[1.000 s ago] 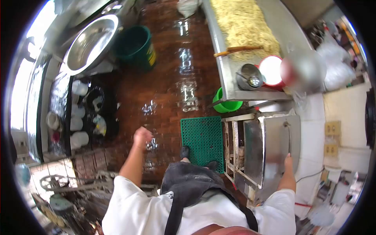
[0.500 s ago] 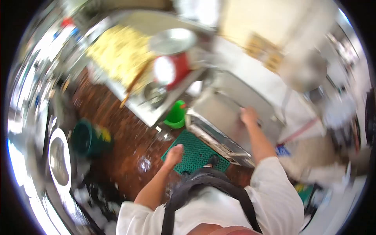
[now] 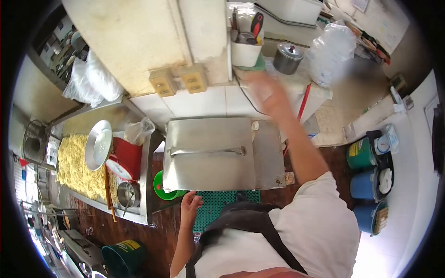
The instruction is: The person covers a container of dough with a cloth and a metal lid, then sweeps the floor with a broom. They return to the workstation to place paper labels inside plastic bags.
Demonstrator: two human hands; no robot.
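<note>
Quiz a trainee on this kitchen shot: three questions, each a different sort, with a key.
1. True or false: the right hand rests on the steel lid's handle.
2. What is piled on the steel table at the left? A noodles; B rice; C bread.
3. What colour is the floor mat beside the left hand?

Key: 1 false, it is raised near the white utensil holder; 2 A; 3 green.
</note>
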